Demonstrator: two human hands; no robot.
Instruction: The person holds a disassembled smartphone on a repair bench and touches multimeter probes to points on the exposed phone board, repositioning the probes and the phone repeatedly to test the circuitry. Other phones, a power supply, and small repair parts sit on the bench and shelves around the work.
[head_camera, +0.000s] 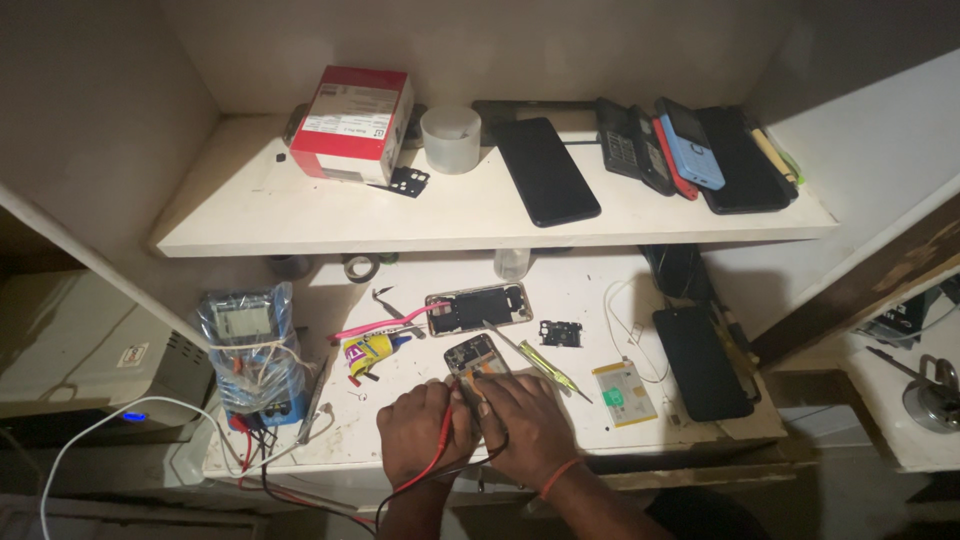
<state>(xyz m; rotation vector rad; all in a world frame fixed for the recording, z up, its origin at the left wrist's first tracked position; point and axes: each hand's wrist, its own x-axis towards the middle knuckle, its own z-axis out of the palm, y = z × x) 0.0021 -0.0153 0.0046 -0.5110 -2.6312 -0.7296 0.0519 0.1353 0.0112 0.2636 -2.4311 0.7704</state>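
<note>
Fingers of both hands bunched over an opened smartphone (472, 358) near the workbench's (600, 290) front edge: left hand (418, 432) pinching a red probe lead (440, 440), right hand (528, 424) pinching the black lead and steadying the phone. Risk, as judged: a probe tip slipping could short the bare board. Alongside: multimeter (250, 350) at the left edge, loose battery (624, 393) rightward, yellow-handled screwdriver (545, 368). Shelf (300, 225) above carries phones; room dim.

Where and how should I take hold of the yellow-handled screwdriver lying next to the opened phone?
Probably best to pinch the yellow-handled screwdriver across its handle, coming from above on the right. It lies flat on the worktop, slanting up-left, and its thin shaft runs toward the opened phone where the left hand and right hand crowd.
</note>
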